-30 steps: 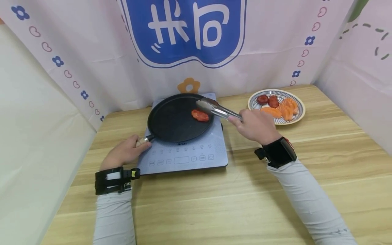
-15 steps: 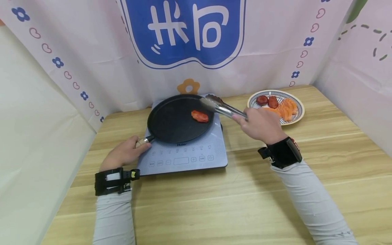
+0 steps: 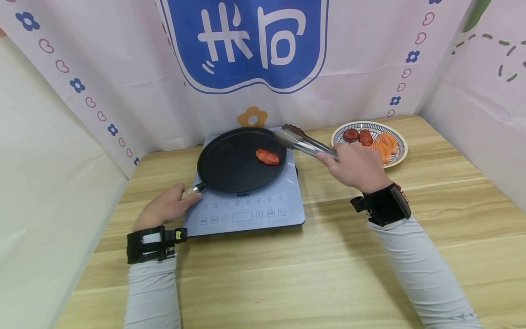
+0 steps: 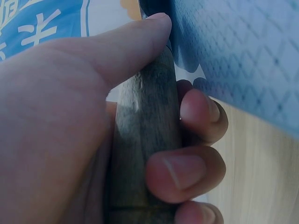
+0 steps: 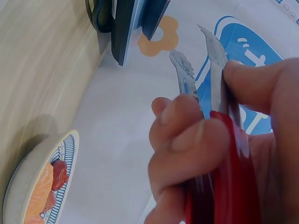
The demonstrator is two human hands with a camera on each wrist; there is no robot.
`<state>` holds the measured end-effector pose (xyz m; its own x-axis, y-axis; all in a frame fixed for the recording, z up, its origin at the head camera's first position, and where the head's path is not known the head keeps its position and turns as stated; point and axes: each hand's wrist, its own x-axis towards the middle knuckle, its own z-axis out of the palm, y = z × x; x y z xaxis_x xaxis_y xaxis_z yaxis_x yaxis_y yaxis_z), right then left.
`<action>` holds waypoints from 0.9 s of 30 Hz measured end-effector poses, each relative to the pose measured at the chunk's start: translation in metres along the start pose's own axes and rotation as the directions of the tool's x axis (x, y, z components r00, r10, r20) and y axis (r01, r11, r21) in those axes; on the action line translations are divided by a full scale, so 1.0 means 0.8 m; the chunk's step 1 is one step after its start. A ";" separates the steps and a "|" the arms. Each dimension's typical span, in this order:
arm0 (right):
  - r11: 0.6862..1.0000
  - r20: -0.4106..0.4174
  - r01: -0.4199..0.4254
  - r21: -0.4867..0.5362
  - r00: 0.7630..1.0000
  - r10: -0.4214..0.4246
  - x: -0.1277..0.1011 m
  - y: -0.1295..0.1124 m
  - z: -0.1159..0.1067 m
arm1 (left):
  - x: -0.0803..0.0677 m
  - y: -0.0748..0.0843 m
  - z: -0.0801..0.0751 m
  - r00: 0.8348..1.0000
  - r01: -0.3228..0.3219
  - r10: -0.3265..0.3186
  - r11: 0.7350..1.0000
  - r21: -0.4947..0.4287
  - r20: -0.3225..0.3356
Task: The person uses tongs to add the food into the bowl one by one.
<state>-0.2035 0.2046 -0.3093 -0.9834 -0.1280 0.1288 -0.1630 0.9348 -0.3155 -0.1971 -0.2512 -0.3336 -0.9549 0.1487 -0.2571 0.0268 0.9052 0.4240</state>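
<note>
My left hand (image 3: 166, 206) grips the wooden handle (image 4: 147, 121) of a flat black frying pan (image 3: 230, 160), fingers curled round it. The pan sits on a grey induction cooktop (image 3: 250, 217). A reddish piece of meat (image 3: 267, 156) lies at the right of the pan. In my right hand (image 3: 358, 165) I hold metal tongs (image 3: 306, 144) with red grips (image 5: 233, 177). Their tips are apart with nothing between them, over the pan's right rim in the head view. The right wrist view shows thumb and fingers wrapped round the two arms.
To the right stands a patterned plate (image 3: 402, 155) with orange salmon slices (image 3: 384, 147) and two reddish sausage-like pieces (image 3: 365, 137). A printed curtain (image 3: 144, 105) hangs close behind the cooktop. Wooden table (image 3: 263, 283) extends in front. A cable (image 5: 99, 18) shows beside the cooktop.
My right hand and the tongs have moved right, away from the meat, towards the plate. The meat stays in the pan, and my left hand keeps its hold on the handle.
</note>
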 end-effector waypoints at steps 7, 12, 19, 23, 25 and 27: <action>1.000 -0.005 -0.008 -0.019 1.000 0.007 -0.002 0.004 -0.007 | 0.001 0.000 0.001 1.000 0.000 0.000 1.000 -0.001 0.000; 1.000 -0.002 -0.026 -0.011 1.000 0.026 -0.004 0.008 -0.011 | 0.000 0.001 0.001 1.000 -0.001 0.001 1.000 -0.004 0.002; 0.999 -0.033 -0.035 -0.023 0.999 0.034 -0.006 0.015 -0.016 | -0.001 0.002 0.001 1.000 0.008 -0.008 1.000 0.005 0.000; 0.998 -0.028 -0.051 -0.022 0.998 0.050 -0.007 0.018 -0.018 | -0.001 0.002 0.001 1.000 0.016 -0.016 1.000 0.007 0.000; 0.998 -0.030 -0.058 -0.025 0.998 0.057 -0.008 0.019 -0.019 | -0.001 0.002 0.001 1.000 0.017 -0.017 1.000 0.006 0.000; 0.997 -0.037 -0.067 -0.028 0.997 0.066 -0.008 0.019 -0.020 | -0.001 0.002 0.001 1.000 0.018 -0.018 1.000 0.003 -0.001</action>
<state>-0.1987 0.2252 -0.3001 -0.9883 -0.0536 0.1428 -0.0944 0.9502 -0.2969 -0.1961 -0.2500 -0.3334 -0.9555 0.1317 -0.2639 0.0104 0.9092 0.4163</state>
